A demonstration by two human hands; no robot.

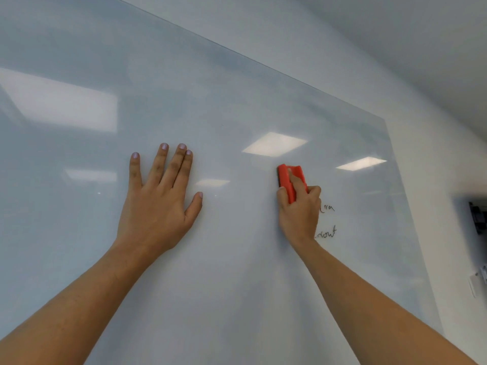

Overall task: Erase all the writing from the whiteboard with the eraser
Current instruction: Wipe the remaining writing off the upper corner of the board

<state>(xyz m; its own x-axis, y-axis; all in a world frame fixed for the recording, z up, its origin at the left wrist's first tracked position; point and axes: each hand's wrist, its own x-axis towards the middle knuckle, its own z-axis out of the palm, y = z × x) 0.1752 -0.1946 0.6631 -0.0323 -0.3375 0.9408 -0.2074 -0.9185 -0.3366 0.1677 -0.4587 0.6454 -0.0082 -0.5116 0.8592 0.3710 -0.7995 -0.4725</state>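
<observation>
The whiteboard fills nearly the whole wall in front of the person, glossy and catching reflections of the ceiling lights. Most of its surface looks clean from here. Its top edge slants away up to the right and its right edge drops down just past the working hand.

Both bare arms reach up to it from below. The left hand lies flat on the board toward the middle, fingers straight and slightly spread, thumb out to the side. It holds nothing and seems only to brace the body. The right hand is nearer the right edge, fingers curled round the red eraser, with the forefinger laid along its back. The eraser stands upright and appears to be pressed against the board, its top poking above the knuckles.

Just right of that hand, partly hidden by it, are two short scraps of dark writing: one beside the knuckles, the other lower, by the wrist.

I judge this to be the late wiping stage, with only those scraps to go. The next move calls for bringing the eraser down and to the right across both words, pressed firmly.
</observation>
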